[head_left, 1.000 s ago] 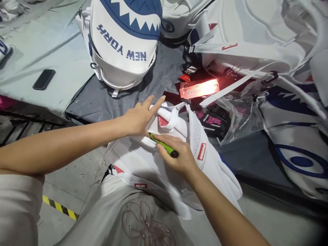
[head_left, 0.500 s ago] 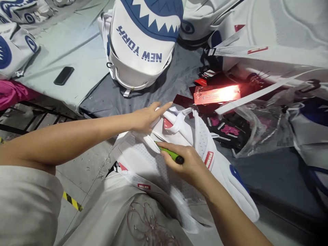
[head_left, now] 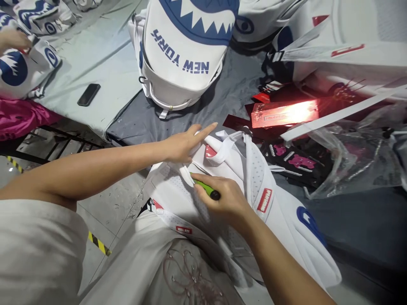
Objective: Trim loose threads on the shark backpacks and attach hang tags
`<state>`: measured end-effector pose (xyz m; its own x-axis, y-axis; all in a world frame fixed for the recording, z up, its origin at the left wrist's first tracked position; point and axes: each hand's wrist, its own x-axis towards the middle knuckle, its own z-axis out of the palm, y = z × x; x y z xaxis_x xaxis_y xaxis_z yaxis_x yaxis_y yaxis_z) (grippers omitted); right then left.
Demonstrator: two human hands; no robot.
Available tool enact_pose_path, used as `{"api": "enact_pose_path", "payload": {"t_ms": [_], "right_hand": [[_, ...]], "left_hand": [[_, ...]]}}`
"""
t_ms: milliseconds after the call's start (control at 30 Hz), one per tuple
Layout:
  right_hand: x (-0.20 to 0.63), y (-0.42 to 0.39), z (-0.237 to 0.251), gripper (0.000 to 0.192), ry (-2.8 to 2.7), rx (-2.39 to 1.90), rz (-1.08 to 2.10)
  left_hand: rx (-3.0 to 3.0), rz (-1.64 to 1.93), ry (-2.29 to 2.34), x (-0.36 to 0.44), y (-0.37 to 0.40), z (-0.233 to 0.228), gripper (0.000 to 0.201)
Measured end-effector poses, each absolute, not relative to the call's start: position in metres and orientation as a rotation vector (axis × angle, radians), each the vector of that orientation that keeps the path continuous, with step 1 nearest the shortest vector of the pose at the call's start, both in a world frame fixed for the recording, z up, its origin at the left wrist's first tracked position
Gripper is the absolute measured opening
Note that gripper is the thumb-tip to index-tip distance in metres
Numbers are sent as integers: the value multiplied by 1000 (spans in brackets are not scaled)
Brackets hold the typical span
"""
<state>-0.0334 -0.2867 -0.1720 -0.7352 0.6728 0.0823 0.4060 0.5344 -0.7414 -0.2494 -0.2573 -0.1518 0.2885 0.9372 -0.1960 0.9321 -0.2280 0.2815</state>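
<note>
Pressing flat at frame centre, the left hand [head_left: 184, 146] lay open on the white backpack [head_left: 254, 186]; the right hand [head_left: 222, 197] gripped a green-handled tool [head_left: 206, 189] at its seam; short, shallow strokes seemed wisest, fingers clear.

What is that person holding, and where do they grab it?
The right hand grips a green-handled tool around its handle. The left hand presses the white backpack.

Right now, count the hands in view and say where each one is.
3. The left hand presses flat on the white backpack; the right hand grips a green-handled tool against it; a co-worker's hand shows at the far upper left. Others may be hidden.
</note>
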Motion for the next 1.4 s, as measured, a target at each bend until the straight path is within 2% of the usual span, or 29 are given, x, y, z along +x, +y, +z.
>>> {"api": "enact_pose_path", "payload": {"t_ms": [167,267,367,467,633,967,1267,1400], "right_hand": [[-31,-286,-180,32,-2287,-958,911],[-34,-290,-182,31,-2249,-899,903],[-35,-291,-182,31,-2270,-919,910],[-31,-291,-179,32,-2350,-995,861],[-21,-293,-177,33,-2445,-1030,711],[-23,-296,-185,30,-2324,-987,693],[-43,-284,-175,27,-2318,-929,1043],[-51,-282,-177,29,-2319,-1009,1028]], "left_hand": [[2207,43,1703,-250,-270,-145,121],[2131,-93,1830,-238,-277,-136,128],[2058,-275,2018,-223,-278,-130,119],[2021,-364,2013,-219,-274,-128,112],[1977,-148,1771,-239,-274,-130,109],[1966,33,1641,-255,-272,-140,105],[1947,38,1634,-257,-268,-139,106],[1968,67,1624,-258,-268,-143,106]]}}
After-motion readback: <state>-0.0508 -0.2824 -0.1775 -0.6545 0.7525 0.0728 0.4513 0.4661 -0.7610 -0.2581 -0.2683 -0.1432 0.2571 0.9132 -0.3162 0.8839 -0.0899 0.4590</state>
